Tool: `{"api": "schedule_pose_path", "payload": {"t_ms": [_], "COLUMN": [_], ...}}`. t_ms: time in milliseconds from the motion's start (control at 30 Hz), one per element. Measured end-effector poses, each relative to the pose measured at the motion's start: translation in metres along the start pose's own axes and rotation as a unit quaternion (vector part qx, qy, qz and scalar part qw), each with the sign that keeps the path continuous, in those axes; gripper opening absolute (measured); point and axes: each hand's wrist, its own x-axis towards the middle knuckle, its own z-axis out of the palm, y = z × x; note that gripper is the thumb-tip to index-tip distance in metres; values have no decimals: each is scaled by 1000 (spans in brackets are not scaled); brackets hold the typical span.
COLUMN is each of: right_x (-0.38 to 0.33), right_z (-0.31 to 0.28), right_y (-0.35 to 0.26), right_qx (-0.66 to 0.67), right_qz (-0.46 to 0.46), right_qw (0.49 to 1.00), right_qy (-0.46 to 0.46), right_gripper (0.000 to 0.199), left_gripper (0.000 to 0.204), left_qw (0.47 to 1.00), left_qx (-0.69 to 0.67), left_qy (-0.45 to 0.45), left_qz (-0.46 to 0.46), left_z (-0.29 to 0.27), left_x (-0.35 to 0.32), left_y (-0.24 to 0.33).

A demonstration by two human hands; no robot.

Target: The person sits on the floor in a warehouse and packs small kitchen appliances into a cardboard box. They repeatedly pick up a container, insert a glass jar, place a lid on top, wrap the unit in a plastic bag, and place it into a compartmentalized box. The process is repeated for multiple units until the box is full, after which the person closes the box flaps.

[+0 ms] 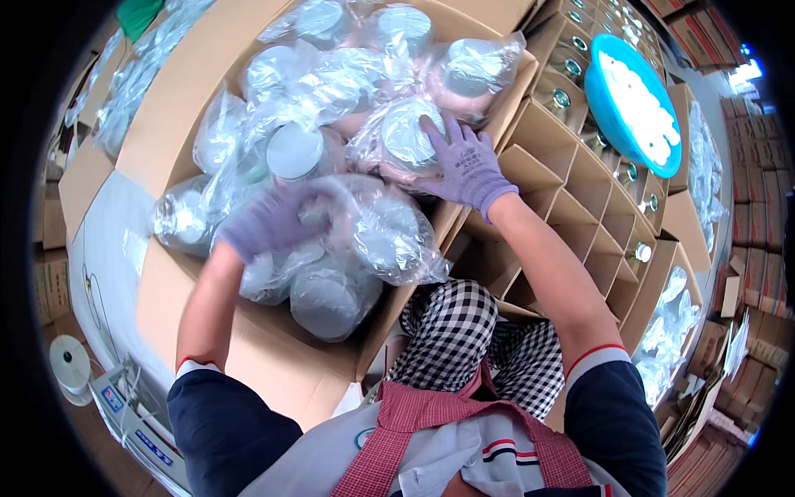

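Note:
A large cardboard box holds several jar-like round containers, with flat pale ends and clear plastic bags around them. Some have pinkish sides. My right hand, in a purple knit glove, lies with spread fingers against a bagged container near the box's right wall. My left hand, gloved alike, is smeared by motion over the near part of the box. Its fingers are beside a bagged container, and whether they grip it I cannot tell. Another bagged container sits at the near corner.
To the right stands a carton with cardboard dividers, some cells holding glass bottles. A blue basin of white pieces rests on it. More boxes of plastic-wrapped goods lie beyond. A white spool and a grey device are at left.

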Motion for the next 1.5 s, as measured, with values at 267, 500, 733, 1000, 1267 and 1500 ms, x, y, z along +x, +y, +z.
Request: {"api": "schedule_pose_path", "payload": {"t_ms": [267, 500, 733, 1000, 1267, 1500], "right_x": [-5, -29, -38, -31, -83, -253], "right_z": [-15, -1, 26, 12, -31, -128], "right_y": [-2, -7, -15, -20, -16, 75], "right_qx": [66, 13, 18, 55, 148, 838], "right_qz": [-17, 47, 37, 42, 81, 35], "right_qw": [983, 998, 988, 994, 943, 326], "right_qy": [170, 39, 151, 85, 288, 435], "right_gripper": [79, 91, 60, 76, 71, 66], "left_gripper": [59, 99, 97, 44, 26, 46], "left_qw": [975, 987, 983, 949, 954, 958], "left_qx": [-150, 129, 0, -280, -268, -221], "left_qy": [165, -2, -99, 9, 135, 122], "left_qz": [12, -99, -154, -148, 3, 132], "left_z": [63, 166, 134, 60, -154, 5], "left_x": [288, 333, 315, 304, 97, 2], "left_y": [-94, -171, -127, -88, 161, 216]}}
